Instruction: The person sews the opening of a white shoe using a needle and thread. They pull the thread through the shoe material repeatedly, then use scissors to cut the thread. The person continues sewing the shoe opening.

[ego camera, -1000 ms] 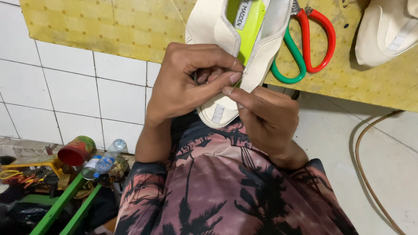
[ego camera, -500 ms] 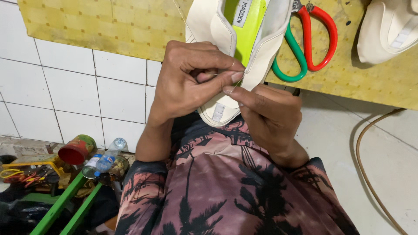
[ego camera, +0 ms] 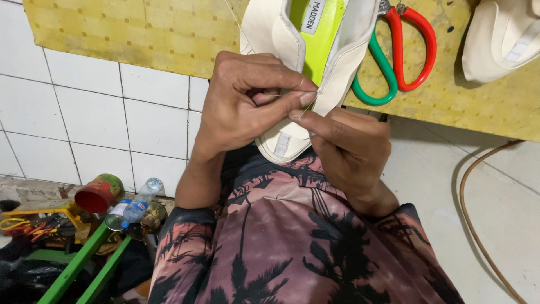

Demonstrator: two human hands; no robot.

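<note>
A white shoe with a lime green insole rests upside-down in view over my lap, heel toward me. My left hand wraps over its side, thumb and forefinger pinched on a thin needle at the rim. A fine thread runs up from there. My right hand grips the shoe's heel from the right, its fingertips meeting the left ones at the rim.
Red and green handled scissors lie on a yellow patterned mat. A second white shoe sits at the top right. A red tin, a small plastic bottle, green bars and a brown cable are on the tiled floor.
Both hands stay at the shoe's rim. My left fingertips have closed a little tighter against my right fingertips; the shoe has barely shifted.
</note>
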